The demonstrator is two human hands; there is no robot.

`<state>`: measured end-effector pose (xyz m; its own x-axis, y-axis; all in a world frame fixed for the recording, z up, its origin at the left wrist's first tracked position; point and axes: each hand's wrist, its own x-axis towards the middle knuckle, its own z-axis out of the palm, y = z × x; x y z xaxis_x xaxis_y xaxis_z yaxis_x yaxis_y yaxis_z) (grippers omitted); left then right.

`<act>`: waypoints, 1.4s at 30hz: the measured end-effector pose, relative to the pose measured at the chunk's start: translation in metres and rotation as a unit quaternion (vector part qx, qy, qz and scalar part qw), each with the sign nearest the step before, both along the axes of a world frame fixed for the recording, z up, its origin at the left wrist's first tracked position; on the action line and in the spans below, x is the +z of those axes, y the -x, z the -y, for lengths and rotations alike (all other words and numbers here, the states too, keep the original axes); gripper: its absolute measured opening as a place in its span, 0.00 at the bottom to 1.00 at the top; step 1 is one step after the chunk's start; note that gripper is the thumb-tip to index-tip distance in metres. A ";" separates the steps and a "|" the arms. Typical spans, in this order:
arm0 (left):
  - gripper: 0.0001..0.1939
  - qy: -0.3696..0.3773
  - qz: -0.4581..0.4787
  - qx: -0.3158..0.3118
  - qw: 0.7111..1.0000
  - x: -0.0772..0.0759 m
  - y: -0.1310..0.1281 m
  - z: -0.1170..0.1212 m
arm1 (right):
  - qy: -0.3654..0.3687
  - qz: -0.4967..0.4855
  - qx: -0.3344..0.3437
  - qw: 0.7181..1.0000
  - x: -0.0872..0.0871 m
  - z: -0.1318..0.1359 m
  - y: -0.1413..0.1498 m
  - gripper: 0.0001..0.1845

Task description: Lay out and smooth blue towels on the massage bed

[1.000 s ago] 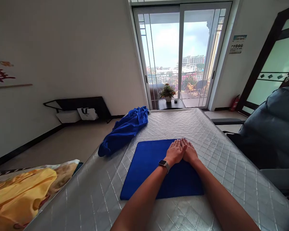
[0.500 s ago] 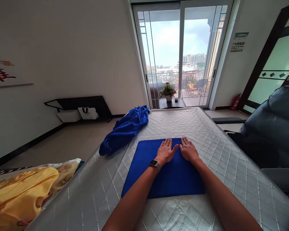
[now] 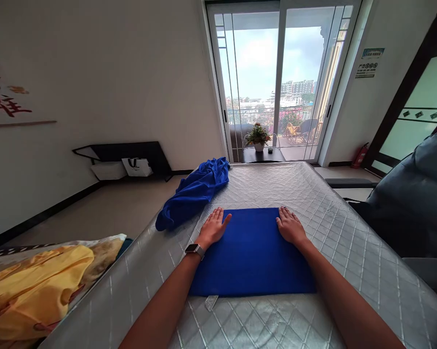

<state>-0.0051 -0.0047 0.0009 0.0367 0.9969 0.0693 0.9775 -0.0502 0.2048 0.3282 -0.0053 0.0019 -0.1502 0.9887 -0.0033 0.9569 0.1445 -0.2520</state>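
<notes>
Nearest you: silver quilted mattress [image 3: 276, 322], your forearms reaching in over it. White tag [image 3: 211, 303] pokes out from under the near edge of the folded blue cloth [image 3: 255, 261], left part. Cloth lies flat on the mattress, roughly rectangular, between your arms. Off the left side of the mattress, low down: yellow fabric [image 3: 44, 286], heaped.

Smartwatch [image 3: 194, 248] on your left wrist. Your left hand [image 3: 211, 228] is palm down at the cloth's far left corner, fingers straight and together, thumb spread inward, nothing gripped. Your right hand [image 3: 290, 225] mirrors it at the far right corner: flat, fingers extended, grasping nothing. Hands well apart, bare blue between.

Beyond your left hand, crumpled blue fabric [image 3: 196, 194] along the mattress's left edge. Dark padded chair [image 3: 418, 189] to the right. Farther: white bag [image 3: 136, 167] by the left wall, red fire extinguisher [image 3: 360, 156] on the right, potted plant [image 3: 258, 135] on a dark table [image 3: 264, 156], then sliding glass door [image 3: 279, 72], balcony outside.
</notes>
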 end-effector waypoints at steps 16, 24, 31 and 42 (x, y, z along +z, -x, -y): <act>0.44 -0.042 -0.006 -0.015 0.999 -0.013 0.003 -0.002 | -0.004 0.019 -0.004 1.000 -0.006 -0.003 -0.001 0.36; 0.44 -0.048 0.004 -0.012 0.999 -0.012 0.002 -0.001 | -0.004 0.013 -0.003 1.000 -0.008 -0.004 -0.002 0.36; 0.47 -0.040 0.001 -0.014 0.999 -0.010 0.002 0.000 | -0.001 0.013 -0.004 1.000 -0.005 -0.003 -0.002 0.36; 0.47 -0.035 0.008 -0.013 0.999 -0.010 0.002 0.000 | -0.001 0.015 -0.003 1.000 -0.006 -0.003 -0.002 0.36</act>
<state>-0.0072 -0.0046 -0.0091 0.0607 0.9883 0.1400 0.9724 -0.0902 0.2152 0.3300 -0.0019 -0.0045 -0.1446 0.9895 -0.0051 0.9648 0.1399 -0.2228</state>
